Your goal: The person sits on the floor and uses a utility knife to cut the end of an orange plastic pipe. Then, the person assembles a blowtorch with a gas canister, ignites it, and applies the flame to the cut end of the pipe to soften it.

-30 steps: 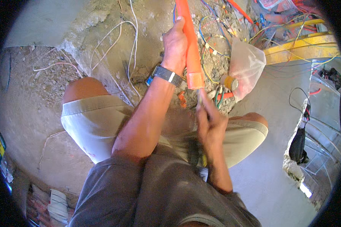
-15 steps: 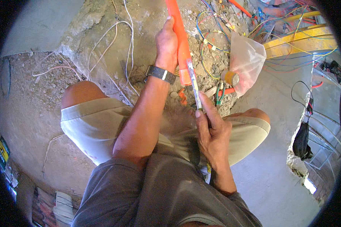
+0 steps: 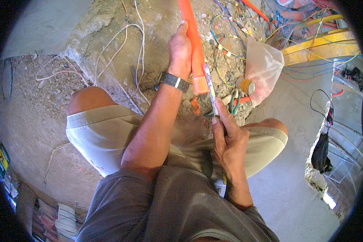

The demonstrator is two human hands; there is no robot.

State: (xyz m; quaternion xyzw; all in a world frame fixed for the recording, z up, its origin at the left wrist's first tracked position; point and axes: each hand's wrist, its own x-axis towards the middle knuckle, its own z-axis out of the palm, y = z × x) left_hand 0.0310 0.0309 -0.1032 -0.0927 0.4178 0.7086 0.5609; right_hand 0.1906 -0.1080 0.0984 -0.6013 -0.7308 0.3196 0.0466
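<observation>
Between two knees: one orange pipe (image 3: 191, 44), one knife (image 3: 209, 86).

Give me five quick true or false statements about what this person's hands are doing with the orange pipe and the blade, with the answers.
1. The left hand grips an orange pipe. True.
2. The right hand is empty. False: it holds a knife with its blade against the pipe's lower end.
3. A watch sits on the left wrist. True.
4. The clear plastic bag lies to the left of the pipe. False: it lies to the right, on the rubble.
5. The person wears long trousers. False: beige shorts, knees bare.
</observation>
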